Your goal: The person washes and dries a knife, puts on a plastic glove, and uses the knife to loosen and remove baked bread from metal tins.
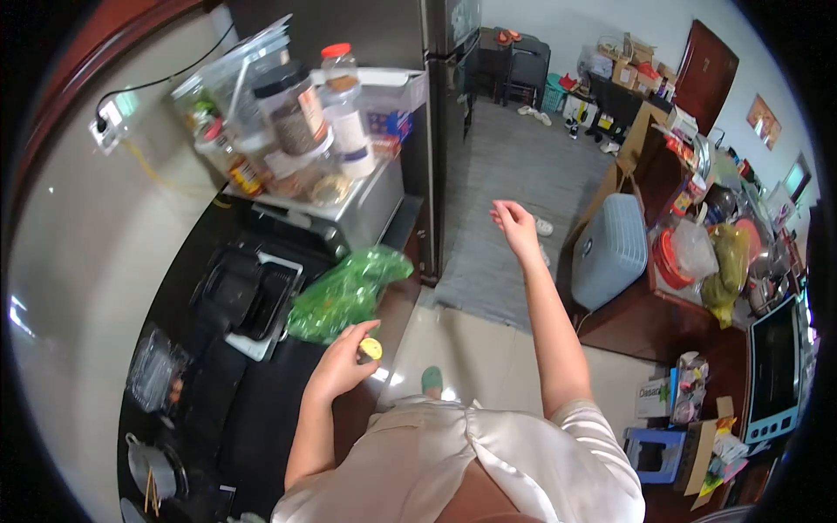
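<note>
My left hand (338, 364) is closed around a small round yellow thing (370, 349), whose flat face shows between thumb and fingers; its exact kind is unclear. Just beyond that hand, a crumpled green plastic bag (344, 295) lies at the edge of the black counter (248, 405). My right hand (516, 225) is stretched forward over the floor, away from the counter. Its fingers are loosely bent and a little apart, with nothing seen in them.
Black trays (248, 292) lie on the counter near a clear plastic box (157, 370) and a metal pot (153, 466). Jars stand on a silver oven (366, 205) beside the dark fridge (449, 131). At right, a blue-grey suitcase (612, 253) stands against a cluttered cabinet (628, 322).
</note>
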`<action>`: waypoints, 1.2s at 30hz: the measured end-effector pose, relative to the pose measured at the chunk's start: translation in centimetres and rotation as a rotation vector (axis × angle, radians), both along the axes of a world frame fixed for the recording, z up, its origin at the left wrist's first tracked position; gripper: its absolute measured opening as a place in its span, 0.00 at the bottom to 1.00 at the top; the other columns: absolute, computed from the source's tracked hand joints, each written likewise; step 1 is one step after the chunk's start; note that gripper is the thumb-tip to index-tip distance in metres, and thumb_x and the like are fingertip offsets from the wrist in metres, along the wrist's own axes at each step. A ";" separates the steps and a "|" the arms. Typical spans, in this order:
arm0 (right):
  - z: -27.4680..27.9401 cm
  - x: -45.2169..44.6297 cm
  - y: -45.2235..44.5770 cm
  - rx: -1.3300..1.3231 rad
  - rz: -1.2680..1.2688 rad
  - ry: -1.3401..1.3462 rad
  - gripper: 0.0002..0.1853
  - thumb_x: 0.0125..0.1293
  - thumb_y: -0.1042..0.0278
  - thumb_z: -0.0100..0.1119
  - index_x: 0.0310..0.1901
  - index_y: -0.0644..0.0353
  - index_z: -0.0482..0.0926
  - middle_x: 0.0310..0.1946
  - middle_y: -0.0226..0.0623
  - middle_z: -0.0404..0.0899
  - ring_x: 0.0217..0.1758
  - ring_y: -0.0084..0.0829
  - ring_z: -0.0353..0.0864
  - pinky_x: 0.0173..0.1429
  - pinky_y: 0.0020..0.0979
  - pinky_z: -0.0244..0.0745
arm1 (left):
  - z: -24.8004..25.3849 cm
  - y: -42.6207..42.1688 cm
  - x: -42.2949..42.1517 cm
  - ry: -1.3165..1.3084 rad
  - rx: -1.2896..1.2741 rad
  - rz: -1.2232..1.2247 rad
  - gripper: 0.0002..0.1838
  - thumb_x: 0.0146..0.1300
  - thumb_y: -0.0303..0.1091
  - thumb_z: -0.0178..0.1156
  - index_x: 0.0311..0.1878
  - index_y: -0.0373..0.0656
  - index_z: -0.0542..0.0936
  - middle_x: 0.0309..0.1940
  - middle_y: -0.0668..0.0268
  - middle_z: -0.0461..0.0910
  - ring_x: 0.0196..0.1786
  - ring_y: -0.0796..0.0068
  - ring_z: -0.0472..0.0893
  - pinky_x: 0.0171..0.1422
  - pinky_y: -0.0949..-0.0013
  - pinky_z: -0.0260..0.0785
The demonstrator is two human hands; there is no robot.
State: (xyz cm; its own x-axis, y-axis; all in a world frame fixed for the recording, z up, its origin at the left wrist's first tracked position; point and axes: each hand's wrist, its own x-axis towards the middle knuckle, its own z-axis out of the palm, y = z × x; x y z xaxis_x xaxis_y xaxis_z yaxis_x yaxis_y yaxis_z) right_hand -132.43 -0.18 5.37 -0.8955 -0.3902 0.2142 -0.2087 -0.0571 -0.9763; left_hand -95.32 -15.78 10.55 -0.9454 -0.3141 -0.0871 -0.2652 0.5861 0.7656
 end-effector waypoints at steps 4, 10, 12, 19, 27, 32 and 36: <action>6.7 -8.9 -5.4 0.063 -0.114 0.317 0.14 0.64 0.59 0.56 0.43 0.61 0.79 0.33 0.37 0.82 0.38 0.24 0.79 0.45 0.25 0.71 | 1.7 -1.1 -12.0 0.229 -0.090 -0.149 0.33 0.49 0.29 0.64 0.61 0.47 0.67 0.44 0.62 0.72 0.47 0.69 0.74 0.45 0.70 0.69; 14.1 -21.3 -16.9 -0.117 -0.131 0.625 0.23 0.62 0.50 0.55 0.49 0.61 0.73 0.41 0.46 0.80 0.45 0.39 0.80 0.50 0.34 0.71 | 5.0 -1.0 -25.4 0.357 -0.214 -0.169 0.34 0.49 0.28 0.64 0.62 0.48 0.66 0.42 0.63 0.71 0.45 0.71 0.73 0.45 0.72 0.66; 16.5 -23.1 -19.3 -0.100 -0.137 0.759 0.25 0.62 0.46 0.54 0.45 0.63 0.72 0.40 0.50 0.79 0.45 0.47 0.78 0.50 0.39 0.71 | 6.2 -0.8 -28.5 0.217 -0.034 -0.067 0.35 0.49 0.26 0.64 0.63 0.47 0.66 0.41 0.64 0.71 0.43 0.72 0.72 0.44 0.73 0.65; 18.2 -30.0 -22.3 0.030 0.175 0.887 0.26 0.58 0.41 0.55 0.34 0.61 0.65 0.20 0.43 0.74 0.25 0.48 0.75 0.36 0.41 0.67 | 6.1 -2.7 -39.1 0.435 0.047 0.278 0.37 0.47 0.22 0.64 0.64 0.44 0.65 0.42 0.71 0.71 0.42 0.82 0.70 0.43 0.78 0.62; 18.8 -32.2 -19.7 -0.023 0.225 0.986 0.22 0.57 0.46 0.59 0.27 0.58 0.67 0.12 0.33 0.67 0.16 0.41 0.70 0.31 0.37 0.65 | 10.7 -3.7 -45.6 0.615 -0.059 0.539 0.38 0.50 0.19 0.63 0.66 0.42 0.63 0.47 0.68 0.73 0.45 0.82 0.70 0.45 0.78 0.63; 17.2 -34.5 -13.4 -0.170 0.102 0.878 0.09 0.55 0.68 0.61 0.28 0.58 0.70 0.15 0.34 0.69 0.20 0.37 0.70 0.32 0.35 0.64 | 13.6 -5.5 -49.7 0.630 -0.116 0.460 0.36 0.54 0.21 0.58 0.68 0.40 0.59 0.52 0.63 0.72 0.49 0.80 0.70 0.52 0.76 0.62; 15.8 -37.2 -8.6 -0.156 0.131 0.706 0.15 0.67 0.63 0.41 0.30 0.64 0.73 0.28 0.42 0.74 0.33 0.39 0.72 0.44 0.32 0.65 | 14.6 -7.2 -56.5 0.575 -0.304 0.199 0.37 0.49 0.24 0.63 0.66 0.45 0.63 0.48 0.66 0.75 0.46 0.78 0.72 0.46 0.74 0.64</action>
State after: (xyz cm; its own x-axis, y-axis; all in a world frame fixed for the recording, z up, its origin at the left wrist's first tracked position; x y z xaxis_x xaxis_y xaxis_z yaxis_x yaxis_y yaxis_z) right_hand -169.67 -8.81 21.14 -0.4720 -0.4024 0.7844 -0.7666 -0.2520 -0.5906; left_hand -151.81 -22.94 25.16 -0.7367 -0.4178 0.5317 0.0094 0.7799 0.6259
